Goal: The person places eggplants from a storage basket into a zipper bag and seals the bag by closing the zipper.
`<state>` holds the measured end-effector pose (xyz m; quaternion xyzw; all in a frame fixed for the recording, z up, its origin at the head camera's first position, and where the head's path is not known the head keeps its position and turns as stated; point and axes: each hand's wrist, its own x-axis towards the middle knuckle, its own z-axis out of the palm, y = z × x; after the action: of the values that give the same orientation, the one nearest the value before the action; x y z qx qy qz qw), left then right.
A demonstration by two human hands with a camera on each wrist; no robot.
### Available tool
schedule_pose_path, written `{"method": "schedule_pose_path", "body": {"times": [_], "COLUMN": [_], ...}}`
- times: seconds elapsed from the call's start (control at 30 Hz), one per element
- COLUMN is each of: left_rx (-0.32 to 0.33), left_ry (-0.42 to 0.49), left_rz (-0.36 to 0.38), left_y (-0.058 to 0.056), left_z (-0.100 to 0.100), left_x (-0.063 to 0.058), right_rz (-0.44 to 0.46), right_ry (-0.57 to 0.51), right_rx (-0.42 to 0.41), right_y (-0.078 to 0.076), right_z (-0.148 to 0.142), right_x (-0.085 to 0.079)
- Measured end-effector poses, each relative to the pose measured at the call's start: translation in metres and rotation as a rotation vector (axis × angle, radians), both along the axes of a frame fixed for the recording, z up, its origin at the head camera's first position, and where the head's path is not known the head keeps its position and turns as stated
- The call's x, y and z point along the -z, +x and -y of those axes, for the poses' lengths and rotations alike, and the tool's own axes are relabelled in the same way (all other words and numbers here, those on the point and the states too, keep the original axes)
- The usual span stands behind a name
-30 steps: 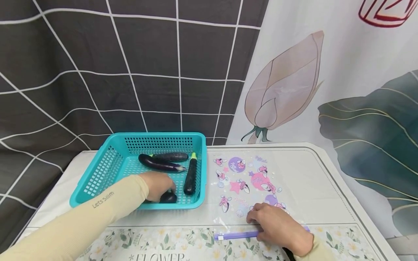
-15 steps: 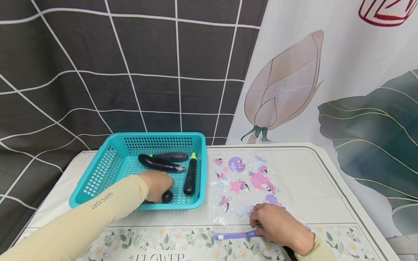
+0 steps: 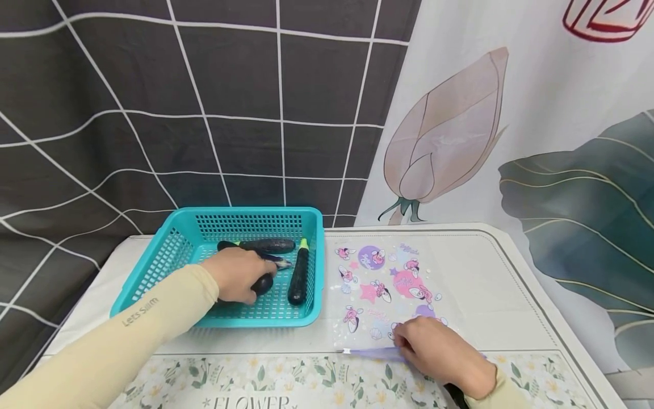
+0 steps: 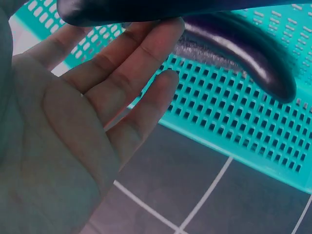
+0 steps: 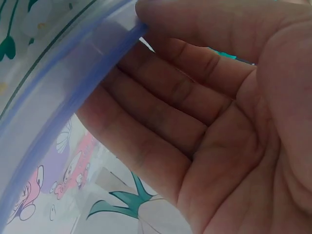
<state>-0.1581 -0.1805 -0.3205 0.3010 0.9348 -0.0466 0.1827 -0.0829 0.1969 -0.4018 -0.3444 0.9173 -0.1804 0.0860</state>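
Observation:
My left hand (image 3: pixel 237 275) grips a dark purple eggplant (image 3: pixel 263 284) inside the turquoise basket (image 3: pixel 315 227). In the left wrist view the held eggplant (image 4: pixel 146 10) crosses the top, fingertips against it. A second, curved eggplant (image 4: pixel 243 53) lies beyond it in the basket, partly covered by the hand in the head view. At the front edge of a clear printed zip bag (image 3: pixel 368 292), my right hand (image 3: pixel 434 349) pinches the purple zip strip (image 3: pixel 378 353). The right wrist view shows the strip (image 5: pixel 63 92) raised between thumb and fingers.
Two dark zucchini with yellow-green stem ends are in the basket, one along the back (image 3: pixel 271 245) and one by the right wall (image 3: pixel 298 278). A white, flower-printed cloth (image 3: pixel 245 372) covers the table. Behind stand a dark grid curtain (image 3: pixel 240 74) and a flower-printed one (image 3: pixel 536 113).
My left hand has shifted back from the basket's front wall, bringing the eggplant with it. The right hand has lifted the bag's zip edge slightly.

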Motion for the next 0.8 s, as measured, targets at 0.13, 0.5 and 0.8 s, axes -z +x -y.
{"method": "schedule_pose_path", "body": {"times": [0.13,0.5,0.8], "left_rx": [-0.032,-0.087,-0.139], "left_ry": [0.031,0.144,0.219], "left_rz": [0.004,-0.072,-0.095], "left_y": [0.000,0.005,0.012], "left_z": [0.004,0.020,0.031], "left_x": [-0.009,-0.029,-0.037], "right_rz": [-0.017,-0.141,-0.182], "right_ry": [0.003,0.011,0.005], "right_rx": [0.010,0.033,0.049], "right_y": [0.000,-0.001,-0.002], "right_z": [-0.001,-0.001,-0.003], "right_x": [0.000,-0.004,-0.007]}}
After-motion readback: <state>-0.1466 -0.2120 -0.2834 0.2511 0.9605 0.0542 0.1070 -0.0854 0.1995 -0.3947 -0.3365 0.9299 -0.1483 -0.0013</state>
